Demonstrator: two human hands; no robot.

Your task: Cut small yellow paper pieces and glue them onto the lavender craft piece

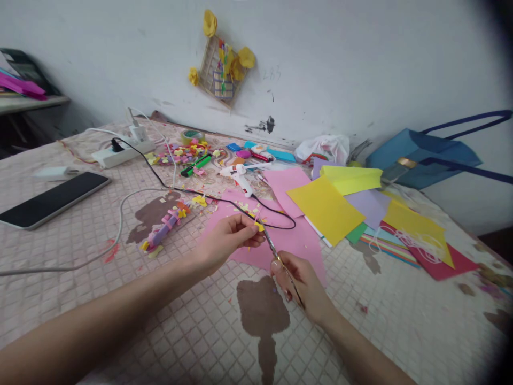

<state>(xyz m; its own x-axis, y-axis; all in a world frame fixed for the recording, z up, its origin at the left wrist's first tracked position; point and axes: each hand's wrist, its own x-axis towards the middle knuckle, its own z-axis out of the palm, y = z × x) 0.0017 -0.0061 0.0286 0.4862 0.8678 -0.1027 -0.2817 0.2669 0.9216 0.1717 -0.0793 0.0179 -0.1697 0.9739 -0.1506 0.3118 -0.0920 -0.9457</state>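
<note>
My left hand [234, 235] is closed in a pinch on a small yellow paper piece [259, 227] above a pink sheet [308, 248]. Between the fingers of my right hand [298, 278] is a slim tool [273, 247] with a silver front, a gold-coloured band and a dark handle, its exact kind unclear. The tool's tip reaches the yellow piece; whether it touches is too small to tell. Small paper scraps lie on the pink sheet behind my left hand. To the left rests a purple strip [164, 227] decorated with pink, yellow and orange pieces.
A white glue gun [240, 179] trails a black cord across the table. Beyond it are a green cutter [195, 166], a tape roll [192, 137] and many paper flowers [176, 154]. Coloured sheets [326, 208] spread rightward, near a blue bag [417, 155]. Leftward are a phone [56, 200] and power strip [122, 153].
</note>
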